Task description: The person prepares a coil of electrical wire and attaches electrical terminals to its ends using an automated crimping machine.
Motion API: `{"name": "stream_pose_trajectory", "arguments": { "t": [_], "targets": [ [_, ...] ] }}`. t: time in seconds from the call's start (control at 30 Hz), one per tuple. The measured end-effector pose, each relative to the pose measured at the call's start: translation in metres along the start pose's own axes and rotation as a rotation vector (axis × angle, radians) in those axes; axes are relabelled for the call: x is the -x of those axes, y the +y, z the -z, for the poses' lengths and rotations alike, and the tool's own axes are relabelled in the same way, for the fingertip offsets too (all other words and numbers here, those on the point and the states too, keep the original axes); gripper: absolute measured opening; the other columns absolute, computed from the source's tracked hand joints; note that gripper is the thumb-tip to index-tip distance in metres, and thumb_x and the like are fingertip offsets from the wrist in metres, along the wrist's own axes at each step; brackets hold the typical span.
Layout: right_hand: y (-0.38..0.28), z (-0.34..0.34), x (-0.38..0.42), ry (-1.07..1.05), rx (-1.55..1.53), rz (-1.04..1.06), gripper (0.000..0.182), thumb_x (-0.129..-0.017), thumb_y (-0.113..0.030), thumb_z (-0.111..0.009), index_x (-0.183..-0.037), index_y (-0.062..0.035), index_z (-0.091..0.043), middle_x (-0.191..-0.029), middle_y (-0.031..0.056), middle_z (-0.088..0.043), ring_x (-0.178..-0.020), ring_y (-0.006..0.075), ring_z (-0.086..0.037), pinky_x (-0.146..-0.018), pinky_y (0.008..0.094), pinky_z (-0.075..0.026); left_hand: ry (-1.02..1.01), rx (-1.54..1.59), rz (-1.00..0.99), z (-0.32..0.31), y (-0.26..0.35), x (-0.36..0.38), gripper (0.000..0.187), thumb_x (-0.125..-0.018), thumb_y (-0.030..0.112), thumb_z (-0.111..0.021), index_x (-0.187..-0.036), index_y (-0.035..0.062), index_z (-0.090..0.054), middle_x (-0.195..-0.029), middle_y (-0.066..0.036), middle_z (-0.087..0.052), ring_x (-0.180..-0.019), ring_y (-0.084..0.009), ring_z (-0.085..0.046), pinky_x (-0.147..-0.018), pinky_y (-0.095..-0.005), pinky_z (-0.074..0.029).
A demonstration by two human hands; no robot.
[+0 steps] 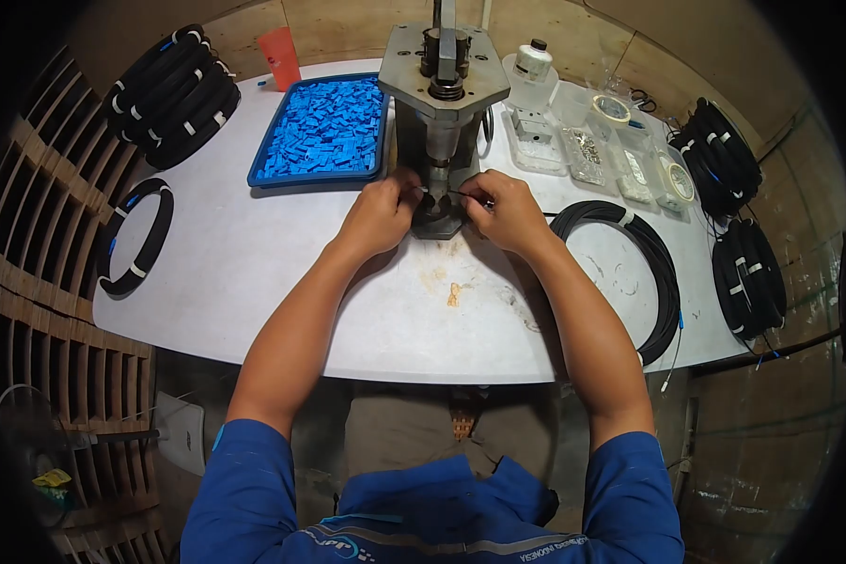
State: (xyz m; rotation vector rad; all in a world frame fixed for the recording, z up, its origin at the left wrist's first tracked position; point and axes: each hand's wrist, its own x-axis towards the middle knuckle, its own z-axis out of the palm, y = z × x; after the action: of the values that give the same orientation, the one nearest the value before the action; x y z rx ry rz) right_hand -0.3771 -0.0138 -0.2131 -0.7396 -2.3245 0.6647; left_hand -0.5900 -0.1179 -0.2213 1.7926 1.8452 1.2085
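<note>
A metal bench press stands at the middle of the table, its ram pointing down over a dark base. At the left of the ram is my left hand, fingers pinched close to the die; what they hold is too small to name. My right hand pinches a thin black cable whose end points in under the ram. That cable appears to run behind the hand toward a large black cable coil lying by my right forearm. White ties bind the coil.
A blue tray of small blue plastic pieces sits left of the press, near an orange cup. Stacked cable coils and a single coil lie left. Clear bins, a white bottle and more coils stand right.
</note>
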Motion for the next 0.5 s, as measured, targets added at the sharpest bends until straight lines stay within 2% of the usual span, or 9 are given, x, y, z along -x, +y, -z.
{"name": "stream_pose_trajectory", "arguments": {
  "t": [0.07,0.13,0.37,0.43,0.5],
  "targets": [
    [0.0007,-0.0002,0.0002,-0.002,-0.003,-0.006,0.017,-0.087,-0.008,-0.072,-0.102,-0.0008,-0.075,-0.098,0.017,-0.072,-0.088,0.0329,-0.072,-0.081,0.0386,-0.058,-0.005,0.001,0.003,-0.0009,-0.0014,0.0,0.02,-0.098,0.014,-0.06,-0.11,-0.0015,-0.066,-0.103,-0.027,-0.074,-0.101,-0.0451,-0.071,-0.087,-0.0487,-0.054],
    [0.0009,-0.0001,0.0007,-0.001,-0.014,0.0,0.017,-0.087,-0.008,-0.072,-0.102,-0.0009,-0.075,-0.098,0.017,-0.072,-0.088,0.0331,-0.072,-0.08,0.0389,-0.058,0.022,-0.032,-0.027,-0.0024,-0.0044,0.0002,0.02,-0.098,0.013,-0.061,-0.111,-0.0018,-0.065,-0.1,-0.023,-0.075,-0.097,-0.0399,-0.073,-0.085,-0.0438,-0.055],
    [-0.0001,0.0017,0.0011,-0.006,0.027,-0.02,0.016,-0.087,-0.008,-0.073,-0.102,-0.0007,-0.074,-0.097,0.0168,-0.073,-0.087,0.0336,-0.072,-0.08,0.0387,-0.058,0.021,0.007,-0.016,-0.0044,-0.0064,0.0001,0.02,-0.098,0.012,-0.062,-0.111,-0.0022,-0.064,-0.1,-0.023,-0.074,-0.097,-0.0404,-0.073,-0.086,-0.0437,-0.055],
    [0.0012,0.0003,0.001,-0.004,0.0,-0.02,0.017,-0.089,-0.009,-0.075,-0.105,-0.0011,-0.075,-0.096,0.0148,-0.074,-0.087,0.0272,-0.074,-0.08,0.036,-0.058,0.017,-0.041,-0.031,-0.0042,-0.0087,-0.0013,0.02,-0.098,0.012,-0.062,-0.111,-0.0021,-0.064,-0.099,-0.024,-0.074,-0.097,-0.0402,-0.073,-0.086,-0.0436,-0.055],
    [-0.0005,0.0008,0.0004,0.0,0.002,-0.015,0.017,-0.089,-0.009,-0.075,-0.104,-0.001,-0.075,-0.096,0.0147,-0.074,-0.087,0.0272,-0.074,-0.08,0.036,-0.058,0.017,-0.032,-0.026,-0.0017,-0.0062,-0.0009,0.02,-0.098,0.012,-0.062,-0.112,-0.0016,-0.064,-0.099,-0.023,-0.074,-0.097,-0.0402,-0.073,-0.085,-0.0436,-0.055]
  ]
}}
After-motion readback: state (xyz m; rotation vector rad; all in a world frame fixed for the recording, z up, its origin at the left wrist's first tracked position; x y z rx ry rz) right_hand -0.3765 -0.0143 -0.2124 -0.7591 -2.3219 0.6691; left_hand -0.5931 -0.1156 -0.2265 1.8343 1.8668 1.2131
